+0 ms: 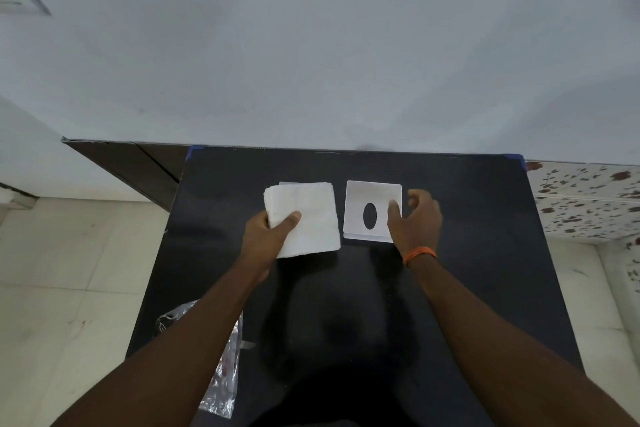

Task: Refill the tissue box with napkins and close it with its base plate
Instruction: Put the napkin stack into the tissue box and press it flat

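A white square tissue box (pixel 360 198) with a dark oval slot lies on the black table (pixel 467 218). My right hand (pixel 414 218) is at the box's right edge, thumb on top and fingers curled around the side. To the left of the box is a stack of white napkins (pixel 311 208). My left hand (pixel 268 236) grips the stack at its near left corner, thumb pressed on top. A thin white sheet edge (pixel 287 183), possibly the base plate, peeks out behind the stack.
A crumpled clear plastic wrapper (pixel 221 371) lies at the table's near left edge, partly under my left forearm. A grey wall rises behind the table. Pale floor tiles lie left, a speckled surface (pixel 585 198) right.
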